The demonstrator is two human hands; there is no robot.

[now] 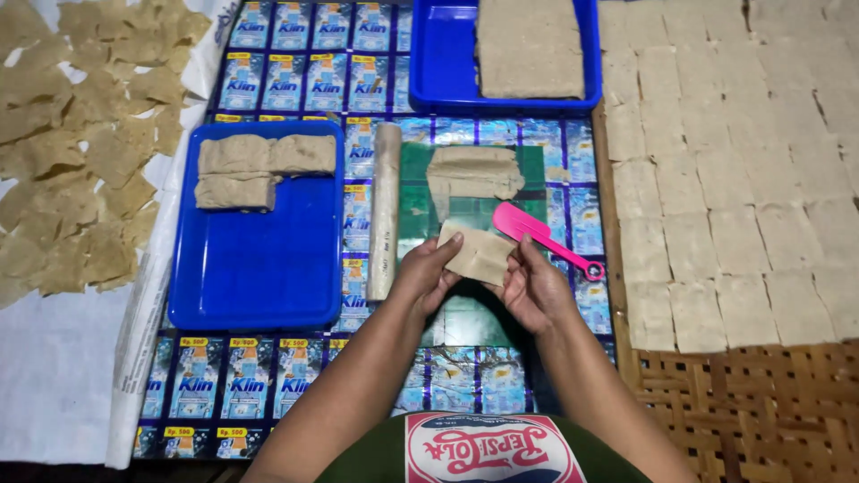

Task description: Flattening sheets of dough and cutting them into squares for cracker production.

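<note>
Grip: left hand [428, 273] and right hand [530, 288] pinch one thin, pale dough sheet [479, 254] between thumbs and fingertips, holding it just above the green mat [416, 201].
Sheet in hand: roughly square, slightly tilted, its far corner close to the pink scraper [537, 234]; whether the right fingers also touch the scraper's handle cannot be told.
Stock on the mat: a folded stack of dough layers [474, 172] lies just beyond the held sheet, still holding several layers.
Roller: a pale rolling pin [385, 210] lies lengthwise at the mat's left edge, untouched.
Left tray: blue tray [259, 268] with three dough blocks [259, 165] at its far end; most of its floor is bare.
Far tray: second blue tray [447, 63] carrying one large uncut slab [530, 46].
Laid-out pieces: rows of squares [734, 179] cover the woven mat [743, 402] at right, edge to edge, with its near strip uncovered.
Dried pieces: a heap of crinkled brown sheets [80, 143] rests on white cloth at left.
Progress, as judged: many squares laid; slab, blocks and stack remain.
</note>
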